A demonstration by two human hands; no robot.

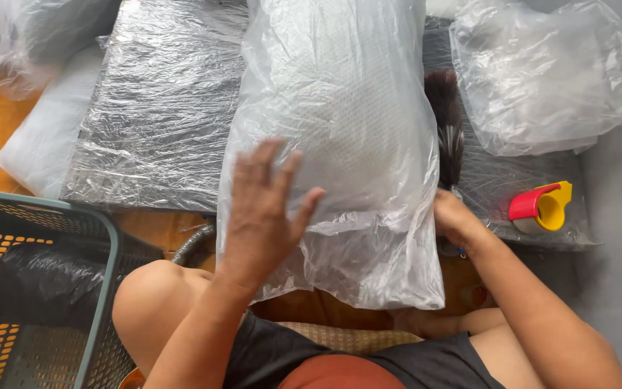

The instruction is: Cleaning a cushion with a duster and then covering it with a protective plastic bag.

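A large clear plastic bag [340, 122] with a white pillow-like filling lies in front of me, over a flat dark panel wrapped in plastic film [160, 108]. My left hand [264, 205] presses flat on the bag's near left part, fingers spread. My right hand [455, 220] is at the bag's right edge, fingers curled against the plastic; whether it pinches the bag I cannot tell. A dark feather duster [446, 122] pokes out from behind the bag beside that hand.
A grey-green plastic basket [102, 288] with a black bag inside stands at the lower left. A red and yellow tape dispenser [545, 205] lies at the right. More crumpled clear bags [548, 72] sit at the top right and top left. My bare knees are at the bottom.
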